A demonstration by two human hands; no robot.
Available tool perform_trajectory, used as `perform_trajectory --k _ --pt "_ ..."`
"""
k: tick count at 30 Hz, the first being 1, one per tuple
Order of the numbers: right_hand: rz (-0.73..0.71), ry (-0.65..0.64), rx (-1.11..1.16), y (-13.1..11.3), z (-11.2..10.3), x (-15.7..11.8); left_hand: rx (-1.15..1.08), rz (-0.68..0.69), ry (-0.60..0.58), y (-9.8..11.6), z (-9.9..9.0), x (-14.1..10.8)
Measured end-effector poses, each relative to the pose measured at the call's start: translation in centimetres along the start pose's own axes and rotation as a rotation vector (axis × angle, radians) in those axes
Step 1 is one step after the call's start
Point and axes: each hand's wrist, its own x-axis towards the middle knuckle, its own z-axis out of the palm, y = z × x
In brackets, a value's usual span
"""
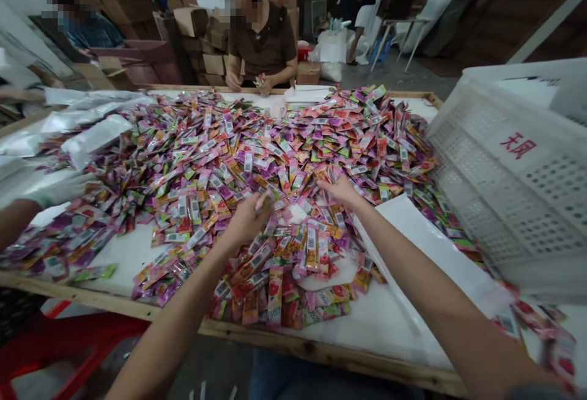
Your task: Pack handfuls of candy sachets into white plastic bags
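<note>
While reaching into the heap of foil sachets: left hand clenched, thumb and fingers pinching one small sachet just above the heap; right hand open, fingers spread, palm down on the sachets, nothing gripped; both hands near the middle of the heap, which spreads across the white table top and thins toward the near edge; wooden table frame along the near side; white plastic crate tilted over the right end; opposite, a co-worker with both hands at the far edge, a sachet between them; at left, another person's gloved hand just below clear plastic bags.
</note>
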Motion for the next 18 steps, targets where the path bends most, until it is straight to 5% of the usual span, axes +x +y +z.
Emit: perform_trajectory --k 4,10,14,18 --pt "0.067 0.021 -0.203 -0.1 0.5 -0.8 0.018 -0.091 0.174 -0.9 -0.8 3.4" --pt "0.174 -0.161 -0.430 -0.6 5.0 -1.1 0.475 -0.240 -0.256 -1.1 3.5 5.4" --pt "0.192 -0.190 -0.382 -0.5 4.8 -0.5 0.499 -0.229 -0.263 -1.2 4.6 5.1" --pt "0.136 -0.017 -0.138 -0.1 2.7 -0.3 0.338 -0.086 -0.137 -0.9 3.0 4.9"
